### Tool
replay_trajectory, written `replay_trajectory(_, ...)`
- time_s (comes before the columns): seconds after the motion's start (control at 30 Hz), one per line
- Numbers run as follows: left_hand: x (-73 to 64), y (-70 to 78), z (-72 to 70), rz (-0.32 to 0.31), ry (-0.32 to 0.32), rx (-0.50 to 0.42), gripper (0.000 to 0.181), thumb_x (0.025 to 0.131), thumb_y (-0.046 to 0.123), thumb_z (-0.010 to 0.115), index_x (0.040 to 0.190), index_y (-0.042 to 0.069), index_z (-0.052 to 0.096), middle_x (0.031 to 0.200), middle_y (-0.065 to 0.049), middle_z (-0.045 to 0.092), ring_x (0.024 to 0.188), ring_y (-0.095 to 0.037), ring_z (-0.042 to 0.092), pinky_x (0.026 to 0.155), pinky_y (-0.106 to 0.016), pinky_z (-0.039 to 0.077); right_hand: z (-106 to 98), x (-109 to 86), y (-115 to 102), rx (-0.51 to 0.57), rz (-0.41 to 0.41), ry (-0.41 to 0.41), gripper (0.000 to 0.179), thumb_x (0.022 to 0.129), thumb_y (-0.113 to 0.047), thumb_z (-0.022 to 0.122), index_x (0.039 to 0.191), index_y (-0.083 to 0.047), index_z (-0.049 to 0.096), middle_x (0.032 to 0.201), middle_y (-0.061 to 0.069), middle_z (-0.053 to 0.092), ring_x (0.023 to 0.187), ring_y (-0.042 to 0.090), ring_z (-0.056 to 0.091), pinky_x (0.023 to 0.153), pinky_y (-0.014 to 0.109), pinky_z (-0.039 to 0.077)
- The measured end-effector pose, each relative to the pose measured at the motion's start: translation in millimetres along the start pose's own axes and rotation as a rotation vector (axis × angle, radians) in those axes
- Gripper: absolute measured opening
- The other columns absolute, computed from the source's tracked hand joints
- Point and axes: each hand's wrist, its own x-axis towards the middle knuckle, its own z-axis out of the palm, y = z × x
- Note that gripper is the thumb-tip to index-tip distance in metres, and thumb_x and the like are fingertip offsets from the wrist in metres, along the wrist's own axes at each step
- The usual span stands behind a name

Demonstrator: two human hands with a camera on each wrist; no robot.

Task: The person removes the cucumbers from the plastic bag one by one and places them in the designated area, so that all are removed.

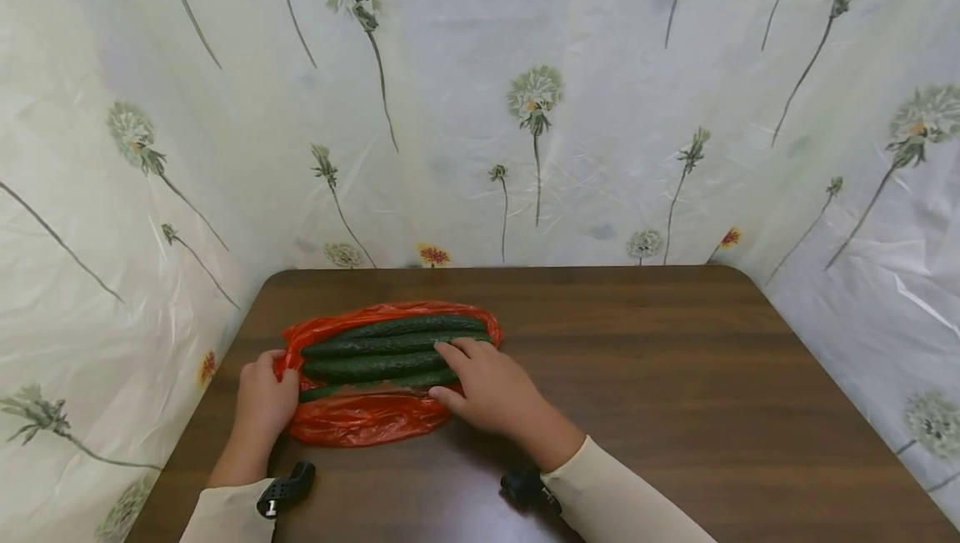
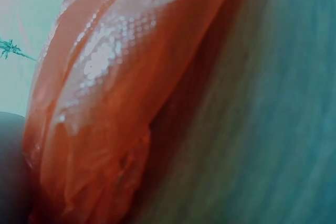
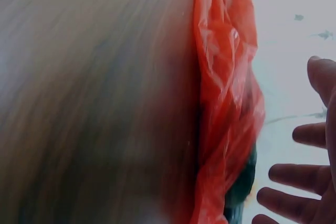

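A red plastic bag (image 1: 367, 422) lies spread on the table, with several long dark green cucumbers (image 1: 375, 368) side by side in its opening. At the bag's left end, my left hand (image 1: 266, 397) pinches the gathered plastic between thumb and fingers. The left wrist view is filled by the shiny side of the bag (image 2: 115, 93). My right hand (image 1: 491, 389) is over the right ends of the cucumbers, overlapping them in the head view. In the right wrist view its fingers (image 3: 299, 177) are spread, beside the crumpled bag edge and a dark cucumber end (image 3: 242, 182).
Everything lies on a brown wood-grain table (image 1: 660, 393) with rounded far corners. Behind and beside it hangs a pale sheet (image 1: 465, 109) printed with dandelions. A black strap device (image 1: 288, 489) sits at the left wrist, another (image 1: 525, 489) at the right.
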Motion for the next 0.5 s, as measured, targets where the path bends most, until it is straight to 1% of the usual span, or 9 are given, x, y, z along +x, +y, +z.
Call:
replay_trajectory(0.1,0.1,-0.1,-0.9,-0.009,-0.011,0.001,0.05,0.104,0.015,0.044,0.146,-0.011,0.046,0.14,-0.039,0.046,0.127,-0.051,0.048,0.108,-0.068,0.041,3,4.3,-7,0.01,-0.002,-0.008,0.074,0.102,-0.068,0.046,0.163,-0.026,0.038,0.158,0.006,0.049,0.143,0.029,0.05,0.111,0.052,0.049)
replay_trajectory(0.27,-1.0,0.8,-1.7,-0.015,-0.006,0.005,0.05,0.103,0.015,0.045,0.145,-0.011,0.047,0.139,-0.039,0.046,0.128,-0.052,0.047,0.108,-0.068,0.041,5,9.5,-18,0.04,-0.012,-0.032,0.075,0.102,-0.069,0.044,0.163,-0.026,0.036,0.158,0.005,0.049,0.142,0.028,0.051,0.112,0.051,0.048)
replay_trajectory(0.37,-0.6,0.8,-0.8,-0.013,-0.001,0.01,0.05,0.103,0.015,0.045,0.145,-0.011,0.047,0.139,-0.039,0.046,0.127,-0.052,0.047,0.107,-0.068,0.041,5,11.9,-22,0.037,-0.018,-0.029,0.075,0.102,-0.069,0.043,0.163,-0.025,0.037,0.156,0.005,0.051,0.142,0.028,0.051,0.113,0.05,0.047)
replay_trajectory(0.5,-0.5,0.1,0.9,-0.019,-0.001,0.018,0.05,0.102,0.017,0.045,0.144,-0.01,0.048,0.138,-0.038,0.046,0.127,-0.052,0.047,0.107,-0.068,0.04,7,15.1,-26,0.005,-0.009,-0.006,0.073,0.103,-0.068,0.043,0.162,-0.024,0.04,0.156,0.006,0.052,0.143,0.029,0.051,0.114,0.05,0.047)
